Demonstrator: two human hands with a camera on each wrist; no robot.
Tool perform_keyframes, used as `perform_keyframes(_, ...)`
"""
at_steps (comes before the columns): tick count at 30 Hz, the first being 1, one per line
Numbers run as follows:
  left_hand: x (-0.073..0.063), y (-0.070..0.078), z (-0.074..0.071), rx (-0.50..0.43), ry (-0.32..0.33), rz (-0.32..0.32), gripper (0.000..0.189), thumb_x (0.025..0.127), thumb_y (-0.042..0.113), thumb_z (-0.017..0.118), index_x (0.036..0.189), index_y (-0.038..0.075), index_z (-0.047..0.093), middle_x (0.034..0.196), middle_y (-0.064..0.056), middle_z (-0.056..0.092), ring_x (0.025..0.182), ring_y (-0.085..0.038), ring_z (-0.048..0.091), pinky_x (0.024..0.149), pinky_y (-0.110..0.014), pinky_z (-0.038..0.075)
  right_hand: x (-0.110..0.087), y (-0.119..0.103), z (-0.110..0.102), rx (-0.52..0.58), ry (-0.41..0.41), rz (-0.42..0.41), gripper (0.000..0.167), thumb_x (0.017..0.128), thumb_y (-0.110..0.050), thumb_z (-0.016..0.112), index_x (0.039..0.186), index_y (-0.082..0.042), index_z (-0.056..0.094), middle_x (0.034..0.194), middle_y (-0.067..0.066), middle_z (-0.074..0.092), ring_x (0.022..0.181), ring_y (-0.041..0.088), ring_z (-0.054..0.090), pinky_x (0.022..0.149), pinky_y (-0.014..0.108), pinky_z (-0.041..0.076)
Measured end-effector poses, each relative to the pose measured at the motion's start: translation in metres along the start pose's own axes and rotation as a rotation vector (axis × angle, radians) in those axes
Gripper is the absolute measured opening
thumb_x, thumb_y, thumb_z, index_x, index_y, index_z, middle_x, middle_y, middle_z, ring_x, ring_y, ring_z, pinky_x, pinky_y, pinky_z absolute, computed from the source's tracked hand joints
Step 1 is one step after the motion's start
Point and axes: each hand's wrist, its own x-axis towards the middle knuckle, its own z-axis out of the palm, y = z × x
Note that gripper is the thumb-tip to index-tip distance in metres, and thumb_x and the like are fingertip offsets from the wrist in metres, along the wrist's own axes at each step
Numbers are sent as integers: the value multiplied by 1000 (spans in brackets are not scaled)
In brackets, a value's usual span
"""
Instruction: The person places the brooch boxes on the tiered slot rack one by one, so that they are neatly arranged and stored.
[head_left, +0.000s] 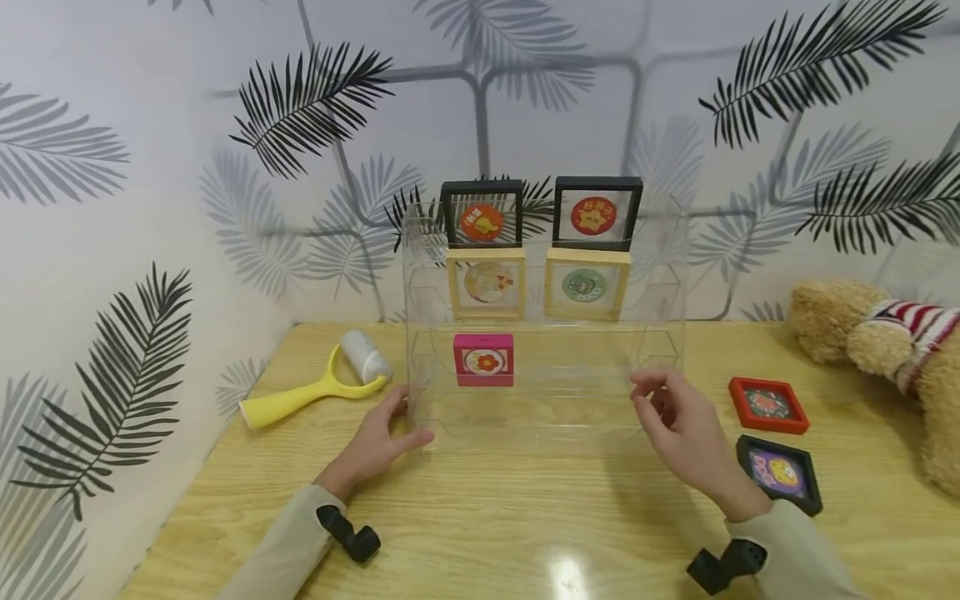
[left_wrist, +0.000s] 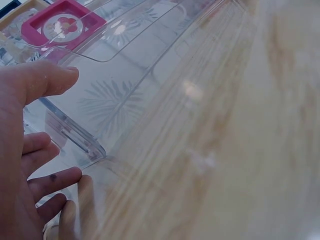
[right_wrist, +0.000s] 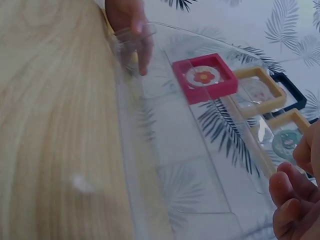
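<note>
A clear acrylic tiered display stand (head_left: 555,408) stands on the wooden table. My left hand (head_left: 378,442) is at its lower left corner, thumb in front and fingers loosely spread beside the side panel; any contact is hard to make out. By the right side, my right hand (head_left: 686,433) hovers with loosely curled fingers and nothing in them. A pink frame (head_left: 484,361) with a flower stands on the lower tier. Two pale yellow frames, left (head_left: 487,285) and right (head_left: 587,285), occupy the middle; two black frames, left (head_left: 482,215) and right (head_left: 597,214), the top.
To the right lie a red frame (head_left: 768,405) and a black frame (head_left: 780,472), with a teddy bear (head_left: 892,342) in a striped top beyond. A yellow-handled roller (head_left: 315,390) lies left of the stand. Behind is a leaf-patterned wall (head_left: 555,108).
</note>
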Motion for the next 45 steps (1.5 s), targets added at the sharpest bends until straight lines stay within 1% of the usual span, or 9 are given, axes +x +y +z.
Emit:
perform_keyframes(7,-2,-1,1,3,1,19,67,87,22,70,144,7,38,144,-19,45,131,-40,45,109,-57,32,9,11,-40,7,19,138,21,91,10,54,109,0,59,92,-18,56,58,2,49,47,18,38)
perform_keyframes(12,0,-1,2,10,2,13,65,88,23,69,143,8,39,142,-18,48,129,-38,46,107,-56,33,14,29,-72,34,59,201,30,93,8,51,104,-18,61,94,-22,57,59,-1,52,48,15,41)
perform_keyframes(18,0,1,2,16,2,-5,66,87,23,70,143,8,38,141,-18,48,129,-38,46,108,-56,33,12,55,-109,-98,77,332,26,98,-5,50,104,-26,62,88,-31,56,59,-5,54,48,15,42)
perform_keyframes(25,0,3,2,10,2,-4,66,87,23,70,143,8,38,139,-19,50,128,-38,48,107,-56,34,-4,90,-156,-131,-174,577,17,101,-27,48,116,-34,54,96,-39,45,68,1,58,55,23,43)
perform_keyframes(30,1,2,3,1,5,-2,65,87,21,70,143,7,38,140,-20,49,129,-39,47,107,-56,34,-19,116,-166,-110,-287,613,26,99,-30,53,125,-31,53,100,-41,41,73,1,62,61,26,50)
perform_keyframes(33,0,0,3,-2,3,-3,66,87,20,70,143,6,38,142,-20,47,129,-40,46,108,-56,33,-25,127,-165,-149,-274,581,37,97,-25,58,133,-16,53,110,-26,53,72,-1,63,60,23,52)
perform_keyframes(37,-1,0,4,-5,-4,-7,67,87,21,70,144,6,37,142,-20,46,130,-39,46,108,-56,33,-32,133,-162,-265,-272,598,62,93,-29,64,141,3,42,119,24,61,63,4,64,53,23,46)
perform_keyframes(39,-1,-1,4,-5,-5,-11,67,88,22,70,144,6,37,142,-20,47,130,-39,46,108,-56,33,-34,134,-160,-296,-292,616,70,91,-30,67,144,5,37,100,34,63,54,7,59,46,26,40)
perform_keyframes(45,-1,0,3,0,3,-1,66,88,21,70,143,6,37,143,-20,46,130,-39,45,109,-56,32,-38,139,-159,-284,-324,575,80,84,-19,76,146,4,32,48,0,50,42,6,34,38,28,29)
